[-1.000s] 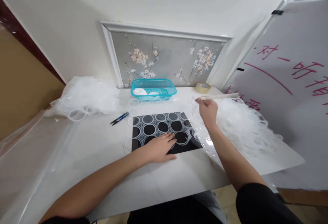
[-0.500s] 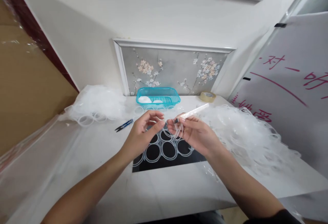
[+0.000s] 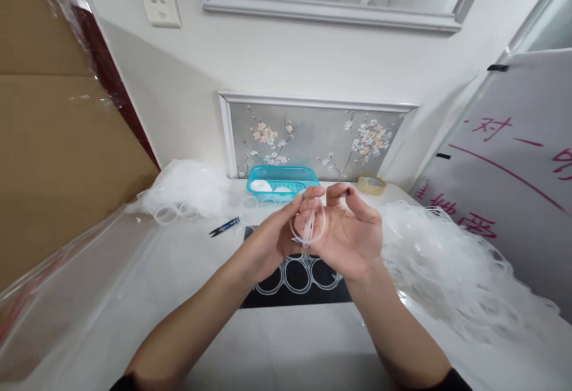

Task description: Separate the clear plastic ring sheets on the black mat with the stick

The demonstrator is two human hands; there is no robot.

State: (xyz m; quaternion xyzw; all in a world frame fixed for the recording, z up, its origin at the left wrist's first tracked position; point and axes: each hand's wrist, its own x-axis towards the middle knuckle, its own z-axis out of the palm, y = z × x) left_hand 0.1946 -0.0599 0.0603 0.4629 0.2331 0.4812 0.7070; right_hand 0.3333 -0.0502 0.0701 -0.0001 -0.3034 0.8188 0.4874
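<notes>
My left hand and my right hand meet above the table, and both pinch a small bunch of clear plastic rings between their fingertips. Below the hands lies a black mat with several clear rings laid out on it in rows. A big heap of loose clear rings spreads over the table to the right of my right hand. The white stick seen earlier in my right hand is hidden now.
A turquoise basket with white pieces stands at the back by the flowered panel. Small blue snips lie left of the mat. Another pile of rings sits at the back left, a tape roll at the back right.
My left hand lifted off the mat and my right came back from the heap with rings. Both hands now meet higher, closer together. The camera tilted upward.
</notes>
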